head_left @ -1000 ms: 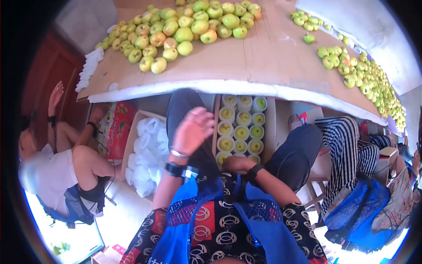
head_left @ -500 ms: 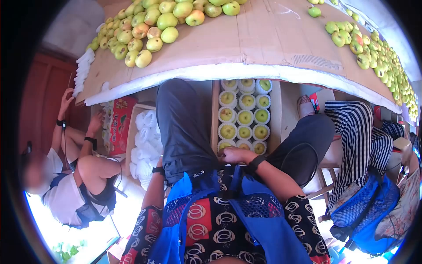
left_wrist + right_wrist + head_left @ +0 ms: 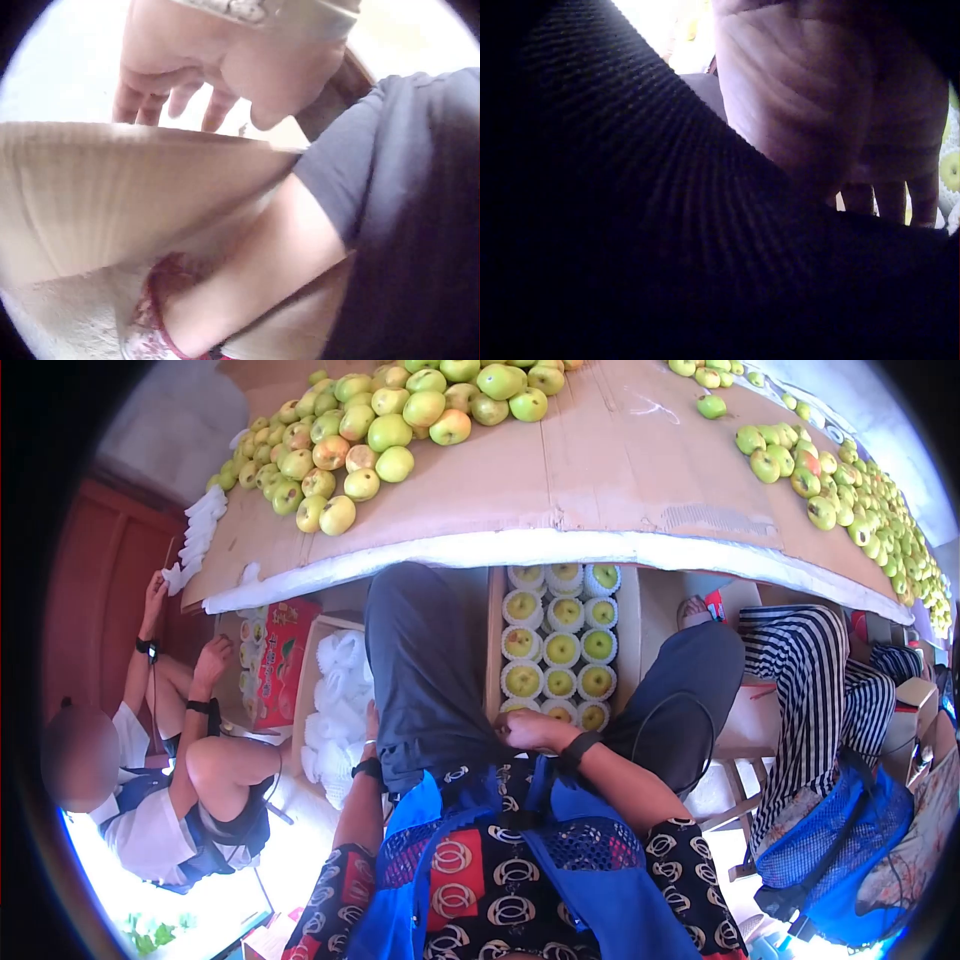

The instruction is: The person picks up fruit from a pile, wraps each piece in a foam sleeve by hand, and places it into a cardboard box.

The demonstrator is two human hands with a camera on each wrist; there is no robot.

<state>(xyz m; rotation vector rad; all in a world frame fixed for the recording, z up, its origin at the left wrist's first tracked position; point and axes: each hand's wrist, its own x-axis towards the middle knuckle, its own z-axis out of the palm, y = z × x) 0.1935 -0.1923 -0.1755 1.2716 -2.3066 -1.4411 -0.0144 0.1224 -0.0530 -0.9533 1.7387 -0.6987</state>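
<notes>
My left hand point(image 3: 232, 60) hangs with loosely bent fingers over the rim of a cardboard box point(image 3: 135, 195), its fingertips partly behind that edge. From the head, only a sliver of it shows between my leg and the white foam fruit nets point(image 3: 335, 710) that fill the box. Near my lap, my right hand point(image 3: 532, 730) rests with relaxed fingers at the near end of another cardboard box point(image 3: 628, 630). That box holds rows of green apples point(image 3: 562, 650), each in a white foam net. Dark cloth hides much of the right wrist view.
A cardboard-covered table point(image 3: 600, 490) spans the front, bearing a heap of loose apples point(image 3: 390, 432) and a second apple pile point(image 3: 840, 490) at right. A person point(image 3: 160, 810) sits at left beside a red box point(image 3: 285, 660). Striped trousers point(image 3: 800, 690) show another person at right.
My left hand has come down from its raised place above my leg to the box of foam nets. My right hand stays by the apple box. The neighbour's hands at left have shifted.
</notes>
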